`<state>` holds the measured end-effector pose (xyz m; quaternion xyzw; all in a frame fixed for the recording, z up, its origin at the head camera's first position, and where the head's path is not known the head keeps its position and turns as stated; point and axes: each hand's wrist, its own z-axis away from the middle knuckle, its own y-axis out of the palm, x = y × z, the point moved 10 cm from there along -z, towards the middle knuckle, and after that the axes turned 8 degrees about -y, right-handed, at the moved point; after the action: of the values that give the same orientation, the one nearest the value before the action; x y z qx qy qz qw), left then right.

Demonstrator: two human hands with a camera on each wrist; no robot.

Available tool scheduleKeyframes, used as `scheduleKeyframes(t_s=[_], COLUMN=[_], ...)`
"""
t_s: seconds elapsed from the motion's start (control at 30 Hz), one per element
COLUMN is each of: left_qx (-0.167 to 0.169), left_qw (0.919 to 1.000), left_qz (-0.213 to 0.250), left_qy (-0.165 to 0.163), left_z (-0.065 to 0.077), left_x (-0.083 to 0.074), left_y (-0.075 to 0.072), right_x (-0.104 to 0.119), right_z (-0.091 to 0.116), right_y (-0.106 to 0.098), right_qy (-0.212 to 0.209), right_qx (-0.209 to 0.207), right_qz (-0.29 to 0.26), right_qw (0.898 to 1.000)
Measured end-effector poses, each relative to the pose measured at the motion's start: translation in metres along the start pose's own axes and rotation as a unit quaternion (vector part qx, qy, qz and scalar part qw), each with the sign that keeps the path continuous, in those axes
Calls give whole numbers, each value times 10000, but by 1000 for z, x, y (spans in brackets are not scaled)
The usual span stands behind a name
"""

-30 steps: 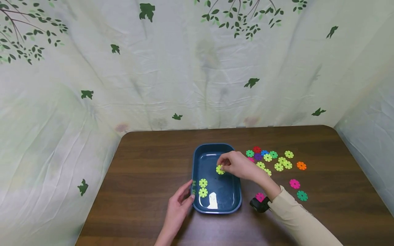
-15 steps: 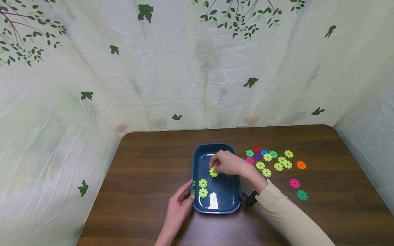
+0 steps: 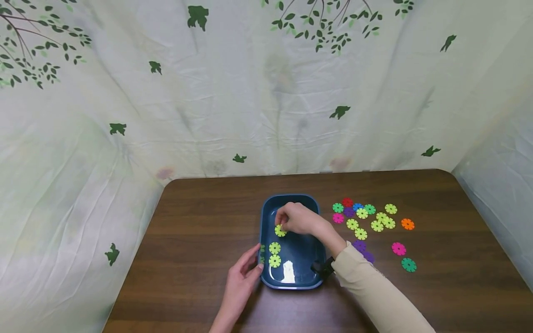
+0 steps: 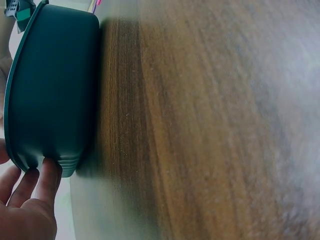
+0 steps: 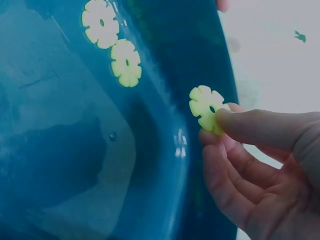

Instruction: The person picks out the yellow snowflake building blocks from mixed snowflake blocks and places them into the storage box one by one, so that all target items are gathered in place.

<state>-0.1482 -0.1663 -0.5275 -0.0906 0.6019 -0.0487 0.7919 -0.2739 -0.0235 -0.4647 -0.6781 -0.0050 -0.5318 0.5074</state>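
Your right hand (image 3: 297, 218) pinches a yellow-green disc (image 5: 204, 106) between thumb and fingers: a thin, flat flower shape with a notched edge and a small hole at its centre. You have it within the outline of the tray (image 3: 301, 263), towards the left side; whether it touches the tray, you cannot tell from here. Just nearer to you, two matching discs (image 3: 275, 261) lie flat on the tray floor, edge to edge.

Your left hand (image 3: 241, 273) grips the tray's left wall, fingertips against the smooth outer side, thumb at the rim. The tray is deep blue, a glossy rectangle with rounded corners, and a bright reflection sits on its floor.

A black wrist device (image 3: 322, 268) shows below your cream cloth sleeve (image 3: 381, 291). To the right of the tray, loose discs (image 3: 361, 234) in yellow-green, pink, purple, green, blue, red and orange lie scattered, some overlapping. Under everything runs a dark brown, wood-grained table (image 3: 200, 259) with rounded far corners. Behind it hangs a pale, wrinkled cloth (image 3: 250, 101) printed with leafy branches and green birds.
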Motion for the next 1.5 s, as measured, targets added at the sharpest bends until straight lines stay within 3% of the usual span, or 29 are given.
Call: scheduleKeyframes(t_s=[0.27, 0.6, 0.83, 1.5], left_qx=[27, 23, 39, 100], left_qw=[9999, 9989, 9992, 9979], left_qz=[104, 276, 356, 440], left_qy=[36, 388, 200, 459], left_z=[0, 1, 0, 2], left_x=[-1, -4, -1, -7], left_y=[0, 0, 0, 3], right_x=[-5, -17, -26, -30], right_z=[-10, -15, -16, -17], right_y=[8, 24, 31, 33], right_qy=[-44, 122, 242, 426], right_qx=[-117, -86, -204, -452], right_qz=[-67, -294, -372, -217], right_qw=[9999, 9995, 9988, 9978])
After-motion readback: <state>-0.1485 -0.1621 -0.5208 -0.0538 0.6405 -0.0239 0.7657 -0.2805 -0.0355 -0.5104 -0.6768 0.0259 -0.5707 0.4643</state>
